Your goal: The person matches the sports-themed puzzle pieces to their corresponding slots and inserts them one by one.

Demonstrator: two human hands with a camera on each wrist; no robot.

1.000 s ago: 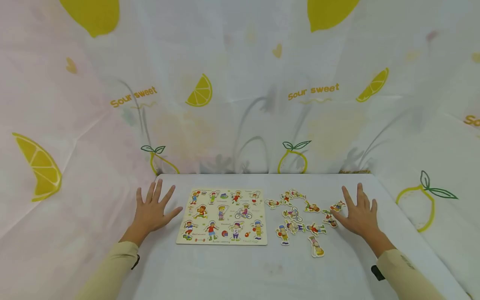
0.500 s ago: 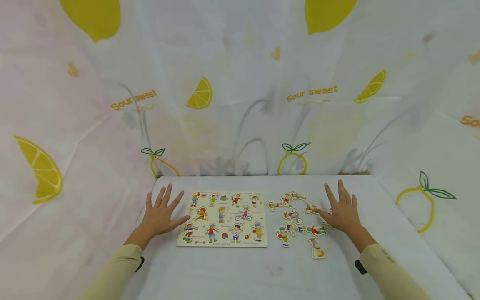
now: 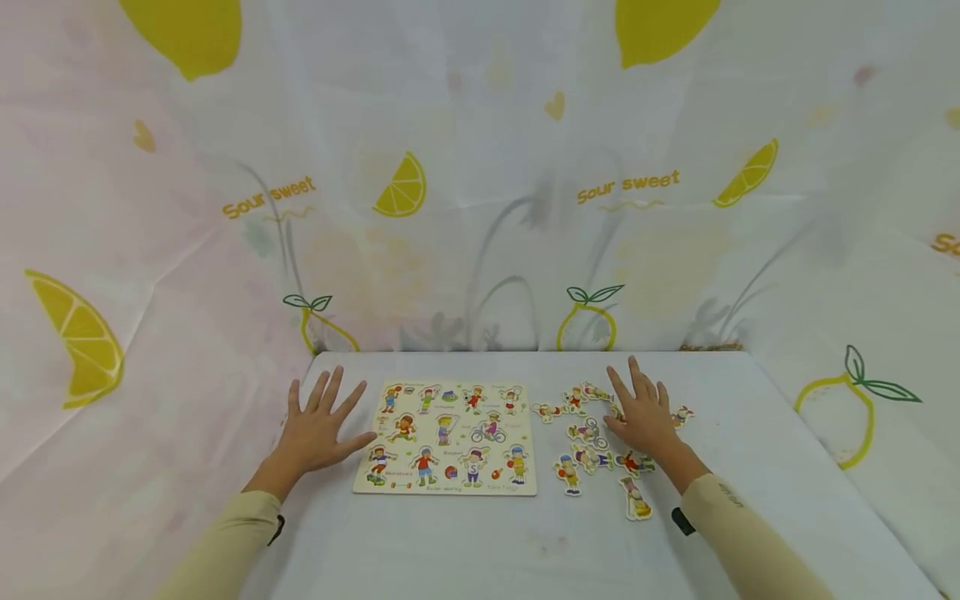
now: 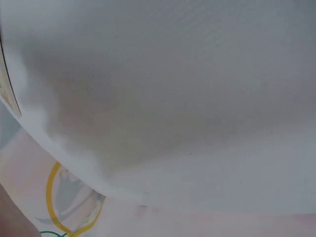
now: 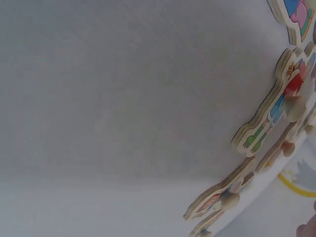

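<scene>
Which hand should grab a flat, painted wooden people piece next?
The right hand, probably: it's over the loose painted wooden people pieces, while the left hand is by the cream rectangular board.

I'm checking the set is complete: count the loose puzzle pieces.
10 loose pieces show, right of the puzzle board: four at the back, three midway, two in front, one just right of the right hand. That hand may hide more.
</scene>
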